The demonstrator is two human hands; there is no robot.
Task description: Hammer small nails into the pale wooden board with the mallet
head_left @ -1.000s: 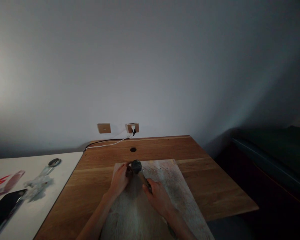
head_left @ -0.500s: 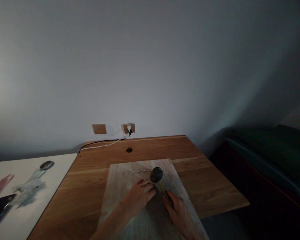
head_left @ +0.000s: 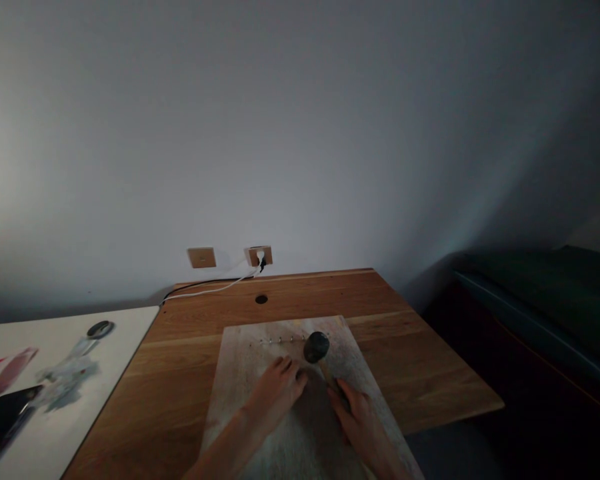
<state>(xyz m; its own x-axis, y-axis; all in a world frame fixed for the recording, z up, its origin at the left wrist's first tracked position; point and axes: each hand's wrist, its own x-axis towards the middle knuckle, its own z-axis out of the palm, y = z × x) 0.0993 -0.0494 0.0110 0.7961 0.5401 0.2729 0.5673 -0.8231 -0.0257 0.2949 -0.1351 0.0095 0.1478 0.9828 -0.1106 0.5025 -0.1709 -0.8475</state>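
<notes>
The person's left hand point(head_left: 279, 390) lies flat on a pale, worn board point(head_left: 240, 360). Its fingers point(head_left: 282, 365) are stretched forward, side by side, with the tips down on the board. Just past those fingertips there is a short row of small nails point(head_left: 280, 340) standing in the board. The room is dim, so the nails look like tiny dots.

The right hand point(head_left: 359, 419) is closed around the handle of a hammer point(head_left: 317, 347). Its fingers are curled tight on the wood of the handle. The round dark head of the hammer sticks out ahead of the right fingers. It sits just to the right of the left fingertips and close to the right end of the nail row. I cannot tell if the head touches the board.

The board lies on a brown wooden desk point(head_left: 190, 347). Farther away, past all the fingers, there is a small round hole point(head_left: 261, 299) in the desk. A white cable point(head_left: 215, 290) runs to a wall plug point(head_left: 259, 256). Far to the left of the left hand is a white table point(head_left: 130, 333) with a dark phone point(head_left: 3, 419) on it.
</notes>
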